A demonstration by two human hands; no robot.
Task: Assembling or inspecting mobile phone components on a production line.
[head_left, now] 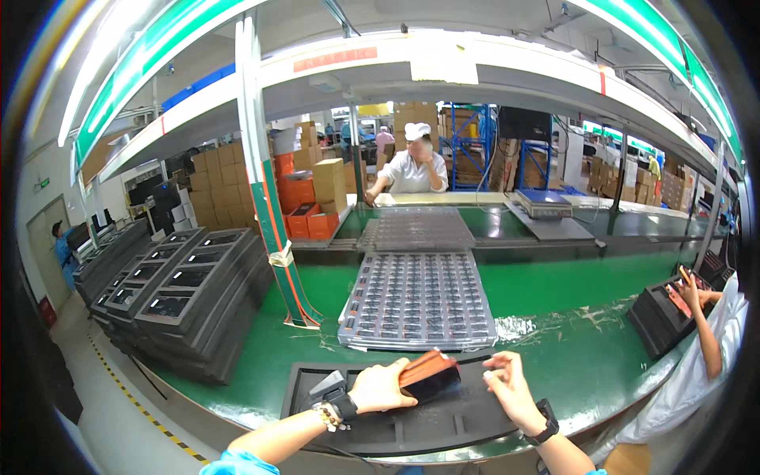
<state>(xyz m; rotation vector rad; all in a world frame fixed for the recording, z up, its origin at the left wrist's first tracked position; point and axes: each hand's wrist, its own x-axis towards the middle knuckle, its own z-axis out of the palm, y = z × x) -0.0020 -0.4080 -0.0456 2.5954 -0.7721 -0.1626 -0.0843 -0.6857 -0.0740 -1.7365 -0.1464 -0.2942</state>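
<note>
My left hand (pixel 381 387) is closed around some flat orange-brown pieces (pixel 427 367), whose exact kind I cannot make out. A glossy black, phone-like slab (pixel 435 385) lies against their lower side. Both are above a black foam tray (pixel 372 431) with moulded recesses, at the table's front edge. To the right of these pieces, my right hand (pixel 511 389) is raised over the tray's right end. Its fingers are loosely bent and apart from the thumb, with nothing visible between them. Beyond the foam tray sits a clear plastic tray (pixel 346 332) filled with rows of small dark parts.
Stacked black foam trays (pixel 198 321) with dark panels stand at left, beside a green-and-orange post (pixel 273 253). Another clear tray (pixel 416 228) lies farther back. At right, a co-worker's hand (pixel 690 293) holds an orange piece over a black foam stack (pixel 661 321). A person in white sits opposite.
</note>
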